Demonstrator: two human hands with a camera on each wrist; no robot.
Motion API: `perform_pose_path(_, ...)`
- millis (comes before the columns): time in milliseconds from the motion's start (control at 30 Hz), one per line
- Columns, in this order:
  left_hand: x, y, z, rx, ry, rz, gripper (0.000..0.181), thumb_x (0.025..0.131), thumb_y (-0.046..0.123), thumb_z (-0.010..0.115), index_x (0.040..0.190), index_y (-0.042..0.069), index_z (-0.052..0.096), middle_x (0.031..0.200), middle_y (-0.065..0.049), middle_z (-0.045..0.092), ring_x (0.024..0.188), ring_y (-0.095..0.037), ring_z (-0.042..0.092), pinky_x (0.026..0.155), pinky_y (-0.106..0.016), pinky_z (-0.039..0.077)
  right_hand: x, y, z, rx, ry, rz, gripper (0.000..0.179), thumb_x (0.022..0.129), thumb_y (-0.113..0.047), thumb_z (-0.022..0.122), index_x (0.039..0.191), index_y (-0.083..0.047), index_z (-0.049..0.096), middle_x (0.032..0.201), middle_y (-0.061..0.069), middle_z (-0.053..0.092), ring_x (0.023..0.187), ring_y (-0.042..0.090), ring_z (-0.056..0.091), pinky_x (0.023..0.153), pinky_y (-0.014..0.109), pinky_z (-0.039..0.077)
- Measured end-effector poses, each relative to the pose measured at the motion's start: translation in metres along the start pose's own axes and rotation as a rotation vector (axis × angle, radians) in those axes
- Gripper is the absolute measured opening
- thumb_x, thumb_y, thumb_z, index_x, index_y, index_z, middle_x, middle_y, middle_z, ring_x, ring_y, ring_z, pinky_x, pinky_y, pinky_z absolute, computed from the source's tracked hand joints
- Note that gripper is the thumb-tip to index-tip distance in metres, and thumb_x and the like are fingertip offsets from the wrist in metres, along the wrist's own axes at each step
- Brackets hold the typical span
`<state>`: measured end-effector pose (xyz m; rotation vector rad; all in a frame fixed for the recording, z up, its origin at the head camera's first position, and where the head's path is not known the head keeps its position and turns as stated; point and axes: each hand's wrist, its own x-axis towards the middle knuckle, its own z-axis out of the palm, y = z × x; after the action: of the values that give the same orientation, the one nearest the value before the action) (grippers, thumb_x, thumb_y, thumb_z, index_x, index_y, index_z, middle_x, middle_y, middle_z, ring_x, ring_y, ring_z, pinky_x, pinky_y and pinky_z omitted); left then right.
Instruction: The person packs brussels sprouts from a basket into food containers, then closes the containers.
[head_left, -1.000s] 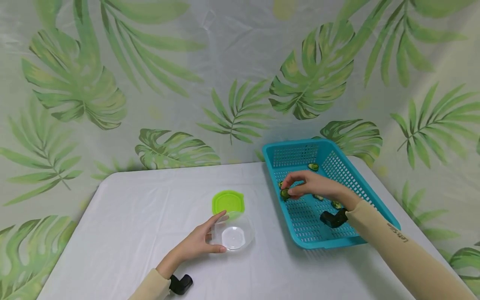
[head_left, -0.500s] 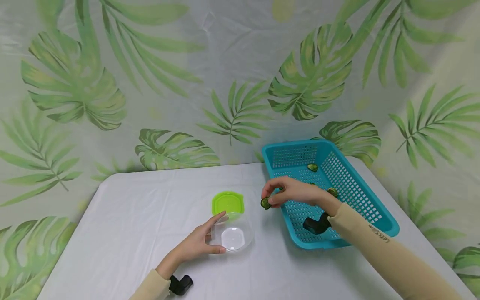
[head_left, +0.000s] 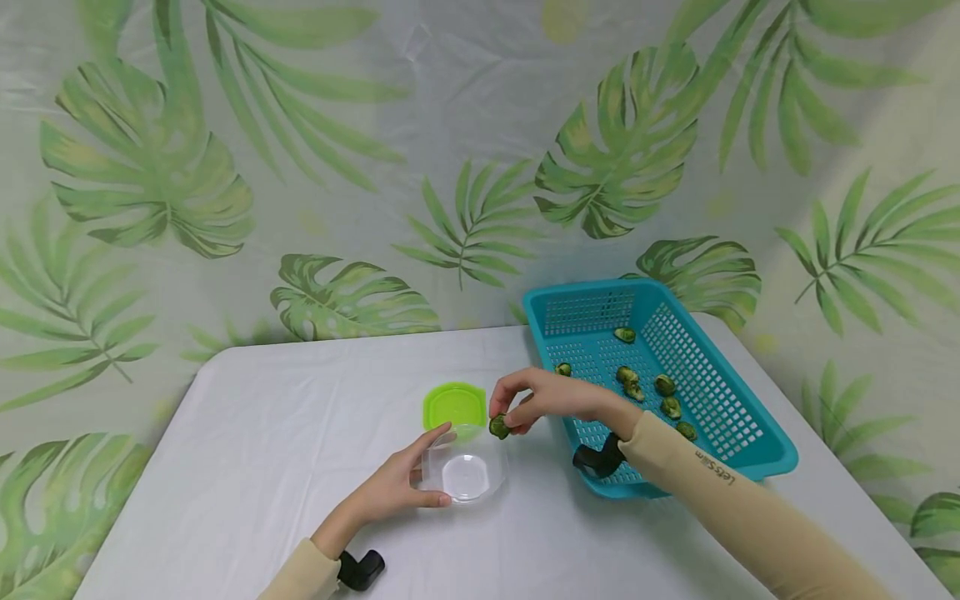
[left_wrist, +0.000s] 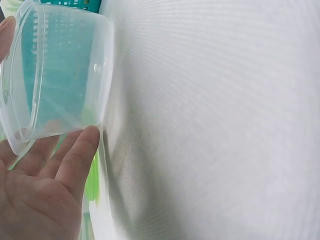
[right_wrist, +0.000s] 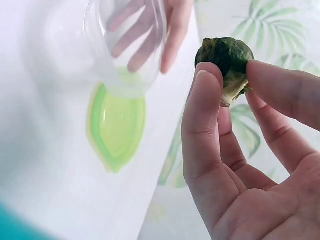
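My right hand (head_left: 536, 396) pinches a Brussels sprout (right_wrist: 227, 67) between thumb and fingertips, just off the right rim of a clear plastic container (head_left: 467, 473). In the right wrist view the sprout shows dark green leaves and a pale stem end. My left hand (head_left: 397, 482) holds the container from its left side, thumb at the near side and fingers behind; the container (left_wrist: 60, 70) stands upright on the table with nothing in it. Behind it lies a bright green lid (head_left: 454, 405), its near edge partly seen through the clear plastic.
A blue perforated basket (head_left: 750, 417) stands at the right of the table (head_left: 247, 442), with several more Brussels sprouts (head_left: 665, 385) spread over its floor. My right forearm crosses the basket's near end. A leaf-patterned curtain (head_left: 480, 125) hangs behind the table.
My right hand has lifted the sprout out of the basket and carried it left and toward me, to the container's rim. The left hand and container have stayed put.
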<state>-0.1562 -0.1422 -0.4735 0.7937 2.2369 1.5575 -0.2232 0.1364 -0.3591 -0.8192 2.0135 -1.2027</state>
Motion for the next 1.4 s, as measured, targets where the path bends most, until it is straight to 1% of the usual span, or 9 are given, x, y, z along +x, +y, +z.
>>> perform_pose_path(267,0.000,-0.002,0.000,0.015,-0.003,-0.016,0.093,0.080,0.022,0.080,0.152,0.009,0.022,0.148,-0.011,0.038,0.136,-0.032,0.031,0.099,-0.047,0.042,0.015,-0.003,0.018,-0.027,-0.045,-0.001,0.013,0.088,0.003,0.057,0.100,0.002,0.065,0.090,0.008,0.060,0.075,0.019,0.063,0.069,0.033,0.057)
perform_pose_path(533,-0.001,-0.001,0.000,0.027,-0.005,-0.021,0.094,0.079,0.024,0.080,0.153,0.011,0.022,0.149,-0.008,0.036,0.137,-0.028,0.031,0.098,-0.043,0.044,0.027,-0.003,0.037,-0.057,-0.038,0.043,0.016,0.085,0.009,0.054,0.094,0.001,0.065,0.085,0.007,0.059,0.065,0.018,0.060,0.064,0.031,0.057)
perform_pose_path(733,-0.001,-0.001,-0.001,0.030,-0.003,-0.032,0.094,0.080,0.024,0.080,0.153,0.012,0.022,0.152,-0.009,0.031,0.137,-0.030,0.030,0.098,-0.044,0.044,0.035,0.000,0.049,-0.084,-0.025,0.075,0.022,0.084,0.013,0.051,0.088,-0.001,0.067,0.079,0.007,0.058,0.059,0.018,0.060,0.062,0.035,0.057)
perform_pose_path(833,-0.001,0.000,-0.001,0.029,0.000,-0.043,0.094,0.079,0.025,0.080,0.153,0.012,0.023,0.154,-0.009,0.027,0.137,-0.031,0.029,0.098,-0.044,0.044,0.038,0.000,0.053,-0.086,-0.035,0.083,0.023,0.084,0.013,0.050,0.088,-0.001,0.067,0.078,0.006,0.058,0.059,0.017,0.060,0.064,0.040,0.058)
perform_pose_path(900,-0.001,0.000,-0.002,0.025,0.001,-0.043,0.093,0.080,0.023,0.080,0.153,0.011,0.023,0.154,-0.010,0.025,0.137,-0.032,0.028,0.099,-0.045,0.043,0.039,0.000,0.056,-0.081,-0.048,0.082,0.022,0.084,0.014,0.051,0.088,0.000,0.067,0.078,0.006,0.058,0.060,0.017,0.060,0.064,0.039,0.058)
perform_pose_path(1067,-0.001,0.001,-0.003,0.026,0.000,-0.042,0.092,0.080,0.021,0.079,0.153,0.012,0.023,0.155,-0.010,0.024,0.138,-0.034,0.026,0.099,-0.048,0.042,0.039,-0.001,0.059,-0.076,-0.063,0.086,0.019,0.084,0.013,0.051,0.091,0.003,0.067,0.081,0.010,0.058,0.063,0.017,0.061,0.064,0.031,0.057)
perform_pose_path(1167,-0.001,0.000,-0.003,0.032,0.002,-0.044,0.093,0.080,0.023,0.080,0.153,0.013,0.024,0.154,-0.009,0.025,0.138,-0.033,0.027,0.099,-0.047,0.042,0.037,-0.002,0.057,-0.080,-0.049,0.094,0.018,0.084,0.012,0.052,0.092,0.005,0.066,0.086,0.017,0.059,0.065,0.019,0.062,0.065,0.031,0.057)
perform_pose_path(1267,-0.001,0.000,-0.003,0.032,0.003,-0.040,0.093,0.079,0.023,0.080,0.153,0.012,0.024,0.153,-0.009,0.028,0.137,-0.032,0.028,0.099,-0.046,0.043,0.035,-0.002,0.054,-0.089,-0.035,0.100,0.015,0.084,0.011,0.054,0.094,0.006,0.065,0.089,0.019,0.060,0.068,0.021,0.063,0.066,0.032,0.057)
perform_pose_path(1400,0.000,-0.001,-0.004,0.021,-0.004,-0.007,0.092,0.080,0.020,0.079,0.152,0.008,0.022,0.150,-0.013,0.035,0.137,-0.034,0.029,0.098,-0.048,0.043,0.030,-0.003,0.047,-0.114,-0.021,0.099,0.014,0.085,0.008,0.055,0.095,0.005,0.065,0.086,0.013,0.060,0.071,0.022,0.064,0.067,0.031,0.057)
